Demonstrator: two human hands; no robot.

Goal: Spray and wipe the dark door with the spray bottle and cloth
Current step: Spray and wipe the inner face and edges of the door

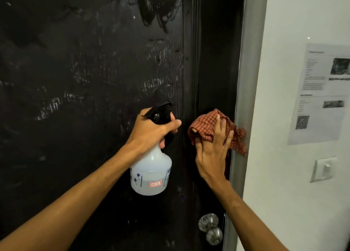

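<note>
From the head view, the dark door (85,80) fills the left and centre, its face streaked with pale wet smears and drip marks near the top. The left hand (149,131) holds the spray bottle (151,171) upright just in front of the door; its grip is curled round the neck and the black trigger head, which points right. The bottle's white body carries a small red-edged label whose writing is too small to read surely.

Just beside it, the right hand (212,156) presses the checked red cloth (206,125) against the door's right strip, its grip spread with fingers fairly straight over the bunched fabric; the thumb is partly hidden beneath a fold. The cloth's far corner touches the grey metal frame (246,80), which bounds the door on the right. Past the frame stands a white wall (303,14) with a printed notice (322,93), blurred and cut off at the picture's edge, and a light switch (323,169) below it.

Low down, a metal knob (208,222) juts out under the right forearm, with a second rounded metal piece (214,235) touching it below. The door's left side and bottom run out of view
</note>
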